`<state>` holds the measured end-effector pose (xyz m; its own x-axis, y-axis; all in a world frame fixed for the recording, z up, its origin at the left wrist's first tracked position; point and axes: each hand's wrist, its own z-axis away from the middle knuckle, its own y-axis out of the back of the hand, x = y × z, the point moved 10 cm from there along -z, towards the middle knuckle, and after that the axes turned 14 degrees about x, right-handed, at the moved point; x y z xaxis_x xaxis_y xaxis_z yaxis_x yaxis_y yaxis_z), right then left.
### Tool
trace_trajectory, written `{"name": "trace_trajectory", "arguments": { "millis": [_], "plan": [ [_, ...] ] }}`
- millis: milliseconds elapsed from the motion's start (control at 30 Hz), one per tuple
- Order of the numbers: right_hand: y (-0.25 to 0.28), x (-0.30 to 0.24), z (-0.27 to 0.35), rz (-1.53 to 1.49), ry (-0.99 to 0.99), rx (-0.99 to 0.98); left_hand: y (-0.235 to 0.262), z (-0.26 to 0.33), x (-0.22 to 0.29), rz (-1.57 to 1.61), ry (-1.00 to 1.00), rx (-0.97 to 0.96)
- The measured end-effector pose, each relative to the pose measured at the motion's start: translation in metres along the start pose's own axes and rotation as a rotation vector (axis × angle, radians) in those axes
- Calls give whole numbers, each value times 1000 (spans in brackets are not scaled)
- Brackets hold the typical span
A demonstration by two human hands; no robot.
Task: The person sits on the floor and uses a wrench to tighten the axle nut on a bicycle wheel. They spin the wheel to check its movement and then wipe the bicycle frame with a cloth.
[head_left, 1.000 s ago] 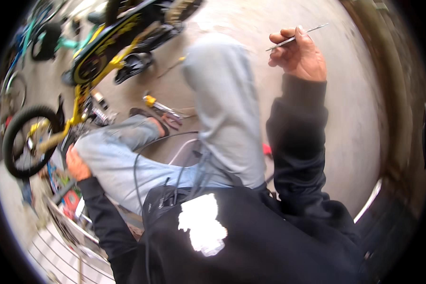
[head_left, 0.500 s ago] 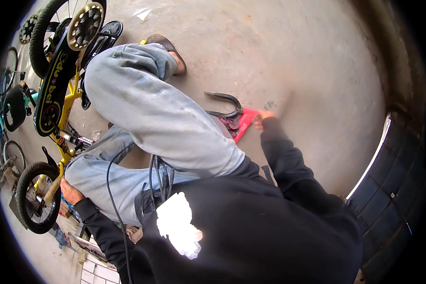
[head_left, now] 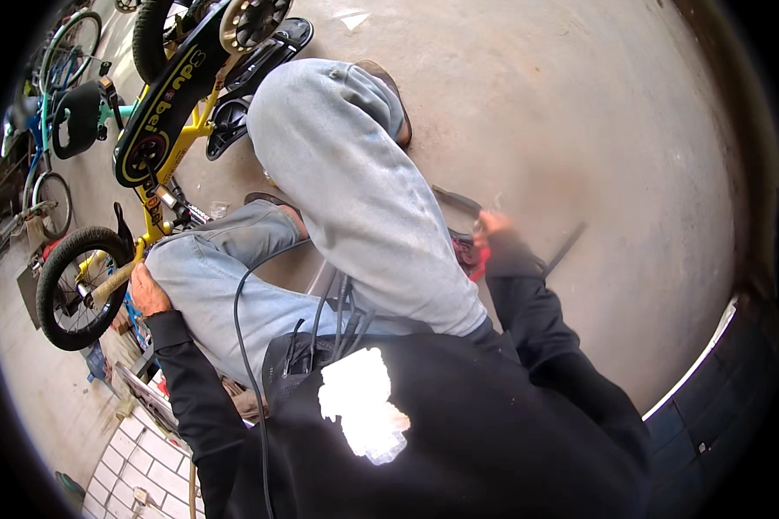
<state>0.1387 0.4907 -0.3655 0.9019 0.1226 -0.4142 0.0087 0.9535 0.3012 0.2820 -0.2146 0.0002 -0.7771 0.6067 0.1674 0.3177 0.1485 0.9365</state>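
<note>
My left hand [head_left: 151, 291] lies flat on my left knee, fingers open, beside the front wheel [head_left: 85, 288] of a small yellow bicycle [head_left: 151, 203]. Past my right thigh, my right hand [head_left: 493, 227] reaches low toward the floor, its fingers smeared by motion. A black, flat, curved strip [head_left: 455, 201] runs up to these fingers; whether they grip it I cannot tell. A red thing [head_left: 472, 257] shows below the hand, mostly hidden by my leg. A dark straight strip [head_left: 565, 249] sticks out beyond my right sleeve.
More bicycles [head_left: 71, 52] stand at the far left. A black cable [head_left: 244, 346] runs from my lap down my front. White brickwork [head_left: 134, 458] is at the lower left, a dark panelled surface [head_left: 701, 432] at the lower right. A white scrap [head_left: 352, 19] lies on the floor.
The view has shifted, so the bicycle and my legs sit further right. My right hand has moved from the red thing's edge to the curved strip. My left hand stays on the knee.
</note>
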Motion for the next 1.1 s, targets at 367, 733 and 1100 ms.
{"name": "trace_trajectory", "arguments": {
  "millis": [367,733,1100],
  "plan": [
    [10,34,-21,414,-109,147,-7,1,-33,-32,-131,-171],
    [1,153,-39,915,-53,290,-36,-9,-54,8,24,-383],
    [-12,142,-57,1066,-137,260,-32,-9,-24,-73,-3,-502]
  ]
}}
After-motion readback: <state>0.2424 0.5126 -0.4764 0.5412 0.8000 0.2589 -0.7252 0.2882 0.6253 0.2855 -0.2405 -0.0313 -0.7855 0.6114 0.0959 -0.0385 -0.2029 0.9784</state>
